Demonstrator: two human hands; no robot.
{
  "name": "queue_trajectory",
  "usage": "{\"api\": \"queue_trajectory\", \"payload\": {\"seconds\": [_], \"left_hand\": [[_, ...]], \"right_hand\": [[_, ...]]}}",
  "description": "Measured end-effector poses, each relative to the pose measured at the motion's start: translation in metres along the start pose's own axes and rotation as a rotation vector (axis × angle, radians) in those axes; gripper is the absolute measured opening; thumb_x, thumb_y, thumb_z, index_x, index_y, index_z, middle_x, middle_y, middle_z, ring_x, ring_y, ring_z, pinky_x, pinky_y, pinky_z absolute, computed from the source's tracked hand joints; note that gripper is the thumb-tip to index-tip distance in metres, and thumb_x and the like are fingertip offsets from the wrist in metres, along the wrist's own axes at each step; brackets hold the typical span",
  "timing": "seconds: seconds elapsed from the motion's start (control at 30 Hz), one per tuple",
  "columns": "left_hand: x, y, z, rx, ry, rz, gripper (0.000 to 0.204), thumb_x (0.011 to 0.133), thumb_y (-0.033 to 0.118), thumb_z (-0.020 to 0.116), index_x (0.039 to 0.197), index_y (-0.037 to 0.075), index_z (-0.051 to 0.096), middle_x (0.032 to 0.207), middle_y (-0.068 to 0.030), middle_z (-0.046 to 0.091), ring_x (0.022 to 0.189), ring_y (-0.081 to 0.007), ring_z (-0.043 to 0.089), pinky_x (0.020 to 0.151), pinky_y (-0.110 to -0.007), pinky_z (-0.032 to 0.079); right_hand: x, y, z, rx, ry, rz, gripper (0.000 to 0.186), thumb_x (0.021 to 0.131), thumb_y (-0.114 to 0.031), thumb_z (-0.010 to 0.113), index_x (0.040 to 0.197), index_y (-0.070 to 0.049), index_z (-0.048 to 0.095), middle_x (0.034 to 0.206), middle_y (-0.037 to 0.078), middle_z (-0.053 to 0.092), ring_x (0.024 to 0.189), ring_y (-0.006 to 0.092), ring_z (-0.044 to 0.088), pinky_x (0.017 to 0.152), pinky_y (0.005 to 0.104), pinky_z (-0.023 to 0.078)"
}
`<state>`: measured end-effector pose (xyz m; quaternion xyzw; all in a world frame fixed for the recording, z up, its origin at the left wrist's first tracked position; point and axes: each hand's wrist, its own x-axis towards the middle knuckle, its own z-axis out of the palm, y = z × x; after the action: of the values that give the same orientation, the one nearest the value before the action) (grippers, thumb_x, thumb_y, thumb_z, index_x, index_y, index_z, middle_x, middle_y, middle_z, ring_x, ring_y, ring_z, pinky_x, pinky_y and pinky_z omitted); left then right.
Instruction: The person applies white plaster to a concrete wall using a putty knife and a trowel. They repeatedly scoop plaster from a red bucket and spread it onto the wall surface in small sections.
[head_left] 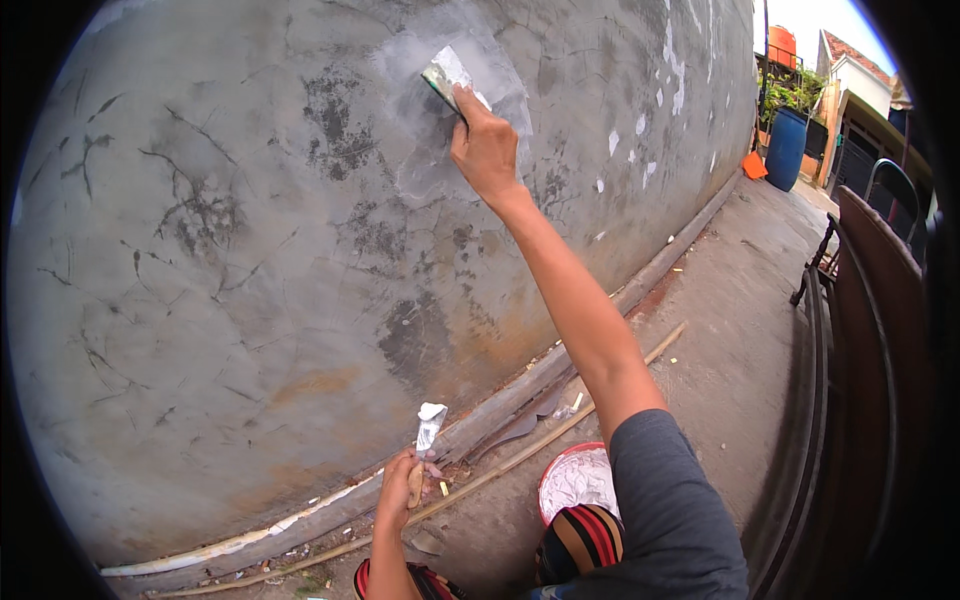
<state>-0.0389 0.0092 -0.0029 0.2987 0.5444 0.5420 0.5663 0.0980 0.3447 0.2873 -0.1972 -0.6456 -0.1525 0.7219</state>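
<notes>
My right hand (488, 150) reaches up to the grey wall (270, 250), its fingers closed around a flat, wide scraper (448, 72) smeared with white putty. The scraper lies against or very near a patch of pale, wet-looking putty (505, 70). Low in front of me, my left hand (398, 485) grips the wooden handle of a putty knife (428, 430). A lump of white putty sits on that knife's blade, which points up. Beside my knees stands a round red-rimmed tub (578, 478) holding white putty, partly hidden by my leg and right sleeve.
A long bamboo pole (520, 458) lies on the ground along the wall's foot, among scraps and debris. To the right stands a dark bench-like frame (850, 330). Farther off are a blue barrel (786, 150), an orange object (754, 165) and an orange tank (782, 45).
</notes>
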Motion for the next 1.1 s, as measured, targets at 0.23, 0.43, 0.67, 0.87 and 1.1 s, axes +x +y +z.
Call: {"api": "queue_trajectory", "payload": {"seconds": [0.23, 0.43, 0.67, 0.87, 1.1], "left_hand": [[-0.009, 0.003, 0.002, 0.026, 0.022, -0.004, 0.029, 0.092, 0.016, 0.041, 0.107, -0.003, 0.058, 0.077, -0.0134, 0.063, 0.051, -0.0125, 0.049, 0.048, -0.025, 0.041], [-0.007, 0.005, 0.007, 0.016, 0.002, 0.020, 0.029, 0.092, 0.016, 0.040, 0.106, -0.003, 0.057, 0.077, -0.0136, 0.064, 0.052, -0.0128, 0.049, 0.048, -0.025, 0.042], [-0.007, 0.004, 0.001, 0.002, -0.006, 0.010, 0.030, 0.093, 0.015, 0.040, 0.110, -0.003, 0.056, 0.077, -0.0133, 0.065, 0.055, -0.0123, 0.051, 0.051, -0.024, 0.041], [-0.009, 0.005, 0.002, 0.038, 0.011, 0.008, 0.029, 0.092, 0.016, 0.040, 0.106, -0.002, 0.057, 0.078, -0.0138, 0.064, 0.052, -0.0134, 0.050, 0.049, -0.026, 0.042], [-0.003, 0.006, 0.007, 0.008, -0.008, -0.006, 0.030, 0.093, 0.016, 0.040, 0.109, -0.003, 0.056, 0.077, -0.0134, 0.065, 0.053, -0.0123, 0.049, 0.049, -0.025, 0.041]], "right_hand": [[-0.029, -0.038, -0.044, 0.350, -0.318, -0.069, 0.042, 0.085, 0.006, 0.056, 0.124, -0.009, 0.062, 0.115, 0.015, 0.067, 0.093, 0.0319, 0.069, 0.075, 0.0359, 0.055], [0.030, 0.016, -0.039, 0.099, -0.091, 0.068, 0.042, 0.084, 0.005, 0.056, 0.121, -0.010, 0.064, 0.116, 0.013, 0.066, 0.096, 0.0312, 0.067, 0.078, 0.0370, 0.055], [-0.088, -0.040, -0.015, 0.146, -0.273, -0.112, 0.054, 0.079, 0.007, 0.057, 0.129, -0.012, 0.058, 0.127, 0.016, 0.060, 0.111, 0.0346, 0.061, 0.086, 0.0395, 0.054], [-0.030, -0.021, -0.054, 0.226, -0.187, 0.052, 0.047, 0.083, 0.006, 0.056, 0.126, -0.012, 0.061, 0.119, 0.015, 0.065, 0.097, 0.0337, 0.067, 0.076, 0.0375, 0.055], [-0.040, 0.001, 0.006, -0.034, -0.072, -0.074, 0.060, 0.080, 0.010, 0.053, 0.137, -0.008, 0.051, 0.135, 0.018, 0.054, 0.118, 0.0340, 0.057, 0.095, 0.0396, 0.051]]}}
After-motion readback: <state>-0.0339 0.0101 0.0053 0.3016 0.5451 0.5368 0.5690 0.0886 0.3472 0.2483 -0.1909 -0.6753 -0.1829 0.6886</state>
